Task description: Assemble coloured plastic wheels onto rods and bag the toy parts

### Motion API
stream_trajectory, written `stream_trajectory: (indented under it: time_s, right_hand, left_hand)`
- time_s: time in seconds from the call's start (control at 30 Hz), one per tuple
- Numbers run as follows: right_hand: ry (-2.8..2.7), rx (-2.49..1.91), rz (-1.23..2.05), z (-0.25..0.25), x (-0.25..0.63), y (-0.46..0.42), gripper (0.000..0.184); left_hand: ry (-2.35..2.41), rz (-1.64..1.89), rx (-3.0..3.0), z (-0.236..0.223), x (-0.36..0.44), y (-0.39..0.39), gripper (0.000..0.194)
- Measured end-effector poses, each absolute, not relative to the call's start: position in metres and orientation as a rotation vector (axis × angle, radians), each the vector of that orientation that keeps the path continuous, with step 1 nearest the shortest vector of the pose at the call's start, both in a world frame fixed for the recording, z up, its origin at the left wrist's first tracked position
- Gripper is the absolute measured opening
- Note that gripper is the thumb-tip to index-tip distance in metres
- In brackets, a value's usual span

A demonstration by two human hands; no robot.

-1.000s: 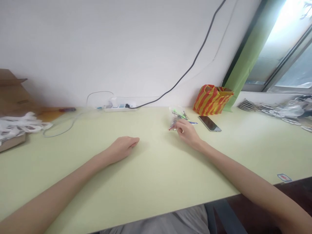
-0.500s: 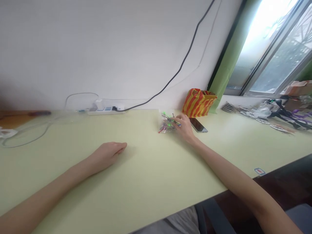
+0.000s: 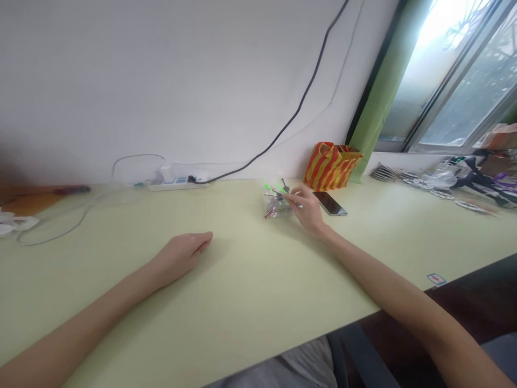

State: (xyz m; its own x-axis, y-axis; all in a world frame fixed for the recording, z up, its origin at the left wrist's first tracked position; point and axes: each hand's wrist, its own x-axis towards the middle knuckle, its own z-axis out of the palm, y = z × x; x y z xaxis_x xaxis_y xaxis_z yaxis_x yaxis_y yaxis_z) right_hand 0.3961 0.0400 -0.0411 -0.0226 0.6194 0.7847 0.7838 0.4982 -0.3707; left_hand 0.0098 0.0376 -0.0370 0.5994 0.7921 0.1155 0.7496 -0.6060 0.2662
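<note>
My right hand (image 3: 306, 207) is at the back middle of the table, thumb and fingers pinched on a small object with thin dark and bright green parts (image 3: 278, 192). Its exact kind is too small and blurred to make out. Just under it, partly covered, lies a crinkled clear plastic bag (image 3: 278, 209) with small coloured bits and a red tip at its left. On the bare tabletop at the left rests my left hand (image 3: 183, 253), closed, thumb against the curled fingers. Nothing shows in it, though its inside is hidden.
A phone (image 3: 331, 203) lies right of my right hand, before a red-and-yellow striped bag (image 3: 332, 168). A power strip (image 3: 177, 186) with a black cable (image 3: 274, 141) sits along the wall. White rolls (image 3: 20, 222) are far left; assorted parts (image 3: 444, 178) pile up far right.
The dark and green parts in my right hand have shifted and turned slightly, with a dark part now standing higher. My left hand stays in place. The view has moved slightly.
</note>
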Motion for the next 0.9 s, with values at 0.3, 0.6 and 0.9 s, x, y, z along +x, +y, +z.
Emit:
stream_trajectory:
  time_s: [0.3, 0.6, 0.9]
  right_hand:
    - [-1.910, -0.904, 0.531, -0.041, 0.342, 0.005, 0.024]
    - [-1.854, -1.343, 0.932, -0.035, 0.332, -0.008, 0.051]
    - [-1.736, -1.317, 0.935, -0.039, 0.319, -0.007, 0.037]
  left_hand:
    - [1.253, 0.959, 2.560, -0.042, 0.021, 0.032, 0.050]
    - [1.024, 0.593, 2.629, -0.036, 0.024, 0.023, 0.047]
    - [1.152, 0.506, 2.704, -0.044, 0.028, 0.026, 0.077]
